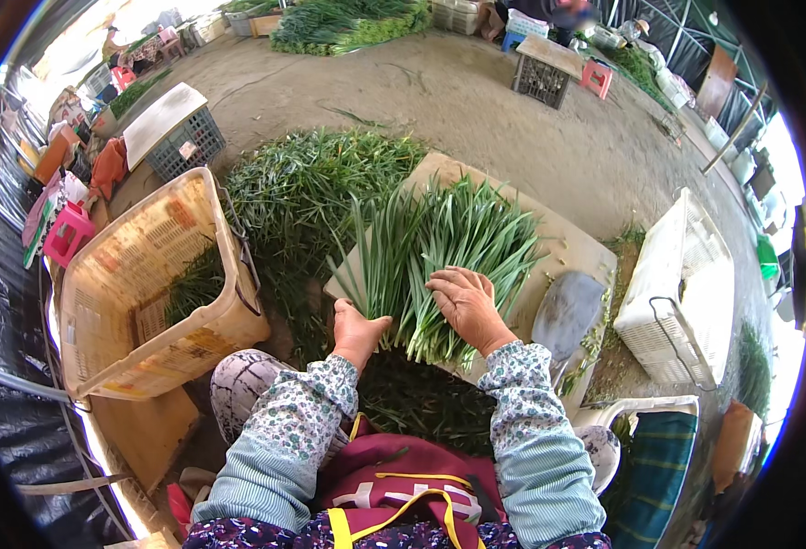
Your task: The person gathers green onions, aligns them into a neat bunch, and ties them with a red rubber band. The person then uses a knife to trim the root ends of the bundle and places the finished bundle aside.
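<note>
Two bunches of flat-leaved greens, apparently garlic chives, lie side by side on a wooden board (574, 250), pale cut ends towards me. My left hand (359, 334) is around the base of the smaller bunch (392, 254), thumb on its near side; its other fingers are partly hidden. Over the lower stems of the larger bunch (475, 233) rests my right hand (468, 305), its fingers curved across the leaves. Whether it grips any stems cannot be told. Right of that hand, a broad-bladed grey metal tool (567, 312) lies on the board among trimmed bits.
A large heap of loose greens (306, 182) lies beyond the board's left side. To my left stands a stained plastic crate (135, 274) with some greens inside. A white crate (677, 295) stands to the right. Farther off are a board-topped crate (179, 137) and other people.
</note>
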Motion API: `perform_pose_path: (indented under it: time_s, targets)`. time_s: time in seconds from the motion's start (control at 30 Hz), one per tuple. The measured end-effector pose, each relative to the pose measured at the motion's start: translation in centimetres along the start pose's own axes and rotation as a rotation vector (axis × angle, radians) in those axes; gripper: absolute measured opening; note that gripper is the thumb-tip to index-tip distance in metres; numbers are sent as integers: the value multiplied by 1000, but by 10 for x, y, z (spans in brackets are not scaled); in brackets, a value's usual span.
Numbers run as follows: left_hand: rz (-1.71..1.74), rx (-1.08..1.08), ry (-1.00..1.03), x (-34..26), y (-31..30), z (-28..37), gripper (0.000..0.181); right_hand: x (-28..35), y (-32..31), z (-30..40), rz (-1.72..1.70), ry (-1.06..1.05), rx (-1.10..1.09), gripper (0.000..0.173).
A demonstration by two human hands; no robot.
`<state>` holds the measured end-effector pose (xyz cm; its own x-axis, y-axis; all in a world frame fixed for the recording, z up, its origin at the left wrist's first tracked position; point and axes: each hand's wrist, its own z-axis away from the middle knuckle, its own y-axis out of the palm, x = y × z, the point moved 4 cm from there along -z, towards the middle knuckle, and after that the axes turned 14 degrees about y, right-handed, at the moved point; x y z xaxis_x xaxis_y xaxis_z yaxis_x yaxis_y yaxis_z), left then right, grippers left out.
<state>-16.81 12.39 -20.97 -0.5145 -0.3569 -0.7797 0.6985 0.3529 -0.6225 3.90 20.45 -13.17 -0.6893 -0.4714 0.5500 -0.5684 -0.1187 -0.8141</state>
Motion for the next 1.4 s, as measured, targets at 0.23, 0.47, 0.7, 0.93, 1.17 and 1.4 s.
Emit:
perform_pose_path:
  time_s: [0.23,0.47,0.7,0.93,1.17,1.4]
  targets:
    - [475,174,-138,-13,3,4,43,-2,2,1,-19,11,-9,26]
    - [617,215,163,-37,13,7,35,4,-2,0,-3,-24,3,31]
    - [28,218,567,-62,25,29,61,51,-18,-14,327,-183,0,48]
    - [136,469,631,-52,26,10,48,26,16,-29,306,-216,280,32]
    - [459,280,258,-42,-2,-28,33,20,15,-23,267,-212,193,30]
    - [-228,177,614,-40,11,-44,20,17,15,-21,233,-209,149,29]
